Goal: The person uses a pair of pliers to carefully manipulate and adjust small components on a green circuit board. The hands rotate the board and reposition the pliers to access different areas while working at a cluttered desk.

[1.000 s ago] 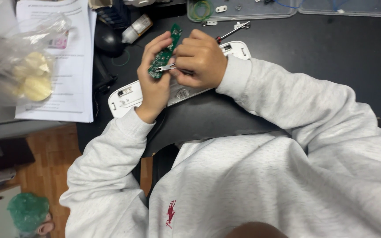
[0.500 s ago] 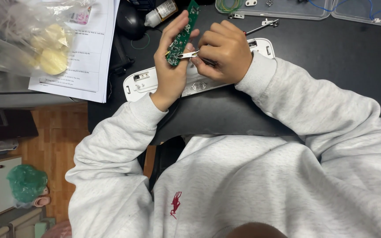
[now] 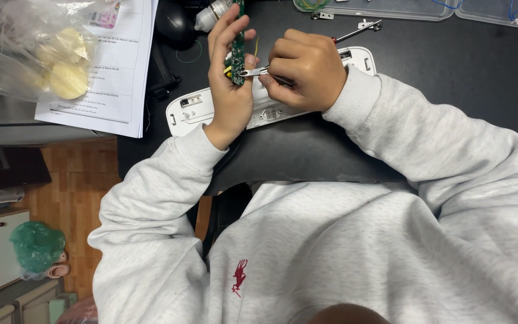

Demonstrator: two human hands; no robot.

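Left hand (image 3: 230, 90): fingers clenched around my narrow green circuit board (image 3: 238, 43), held edge-on and upright above the desk
Right hand (image 3: 306, 71): fist closed on thin metal tweezers (image 3: 254, 72); tips touching the board's lower part, just beside my left palm
Under both grips: long white plastic housing (image 3: 194, 111) lying flat on the black desk (image 3: 451, 84)
Left of the grips: printed paper sheet (image 3: 121, 78); clear plastic bag with yellow pieces (image 3: 37, 54) beyond it

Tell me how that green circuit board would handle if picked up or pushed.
The green circuit board probably stays stiff: the left hand holds it upright by its edges without sag. It looks thin and narrow, so likely light. Small parts on its face, where the metal tool in the right hand touches, suggest it is fragile.
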